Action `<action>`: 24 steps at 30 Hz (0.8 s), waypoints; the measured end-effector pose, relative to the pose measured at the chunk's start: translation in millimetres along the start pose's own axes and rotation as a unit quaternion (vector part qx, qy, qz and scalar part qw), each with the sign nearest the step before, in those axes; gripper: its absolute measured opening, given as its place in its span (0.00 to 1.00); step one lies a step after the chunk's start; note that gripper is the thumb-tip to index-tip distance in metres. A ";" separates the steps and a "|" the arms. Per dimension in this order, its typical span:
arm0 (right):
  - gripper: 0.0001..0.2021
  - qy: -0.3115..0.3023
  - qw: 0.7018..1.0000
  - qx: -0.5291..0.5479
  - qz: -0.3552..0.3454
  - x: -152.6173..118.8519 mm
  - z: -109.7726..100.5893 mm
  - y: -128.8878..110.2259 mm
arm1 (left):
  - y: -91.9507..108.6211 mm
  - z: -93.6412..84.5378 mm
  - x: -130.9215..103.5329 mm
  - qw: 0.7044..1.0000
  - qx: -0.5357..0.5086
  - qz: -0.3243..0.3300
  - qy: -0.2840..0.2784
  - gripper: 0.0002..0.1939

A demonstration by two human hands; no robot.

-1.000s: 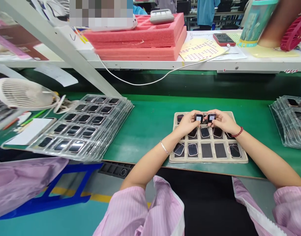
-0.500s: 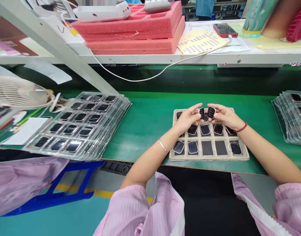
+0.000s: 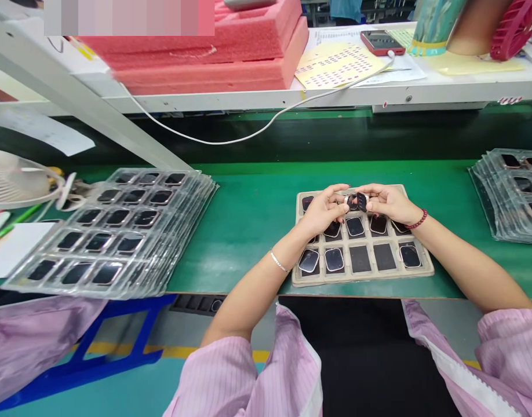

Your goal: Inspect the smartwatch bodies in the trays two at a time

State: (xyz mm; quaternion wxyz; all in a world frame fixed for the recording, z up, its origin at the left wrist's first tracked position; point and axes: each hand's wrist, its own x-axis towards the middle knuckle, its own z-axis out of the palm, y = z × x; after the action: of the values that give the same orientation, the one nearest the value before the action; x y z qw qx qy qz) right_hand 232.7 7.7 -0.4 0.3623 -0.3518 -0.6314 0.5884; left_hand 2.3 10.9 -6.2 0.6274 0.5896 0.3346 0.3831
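Holding up a black watch (image 3: 362, 202) in the right hand (image 3: 385, 200), over the far row of the tray (image 3: 361, 278). Also holding what looks like a second watch (image 3: 352, 201) in the left hand (image 3: 324, 213), close beside the black watch and over that same far row. Held up there maybe to get a good look at both. Held by the sides, maybe to leave no smudges on the flat parts. Can see more watches (image 3: 334, 259) in the pockets of the tray, set apart perhaps so as not to rub or scratch. Set flat on the green table (image 3: 248, 231), with the tray right in front of the body, likely for an easy reach. Can see a see-through stack (image 3: 172, 255) of watch holders well to the left of the tray and another stack (image 3: 487, 202) to the right, maybe put off to the sides to leave room for both arms. On the right hand, bent in, with just a small gap between thumb and fingers, filled by the black watch and touching its side. On the left hand, bent in too and almost closed, seeming to pinch the second watch at its side. Can't tell where each left fingertip presses, with that watch so small and partly hidden.
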 end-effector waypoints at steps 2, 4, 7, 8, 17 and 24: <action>0.28 -0.002 1.000 -0.001 -0.003 -0.1 0.0 0.3 | -0.2 0.1 0.2 1.000 0.001 0.001 0.001 0.35; 0.28 -0.002 1.000 -0.005 -0.009 -0.3 0.3 0.5 | 0.2 0.4 0.3 1.000 0.000 0.002 0.000 0.34; 0.27 -0.002 1.000 -0.013 -0.013 -0.4 0.9 0.2 | 1.5 1.3 0.3 1.000 -0.007 -0.002 0.001 0.33; 0.27 -0.002 1.000 -0.015 -0.014 -0.5 1.0 0.0 | 1.9 1.7 0.2 1.000 -0.010 -0.004 0.003 0.33; 0.25 -0.001 1.000 -0.022 -0.011 -0.7 1.6 -2.1 | -1.5 1.7 0.9 1.000 -0.021 0.000 0.005 0.31; 0.26 0.009 1.000 0.009 -0.006 0.2 0.4 1.3 | -1.7 2.1 1.1 1.000 -0.005 0.006 0.016 0.27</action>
State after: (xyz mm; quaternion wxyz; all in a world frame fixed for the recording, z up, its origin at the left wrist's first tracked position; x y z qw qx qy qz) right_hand 232.3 7.7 -1.7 0.3745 -0.3497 -0.6251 0.5888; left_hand 4.8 10.8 -7.7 0.6225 0.5822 0.3389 0.3983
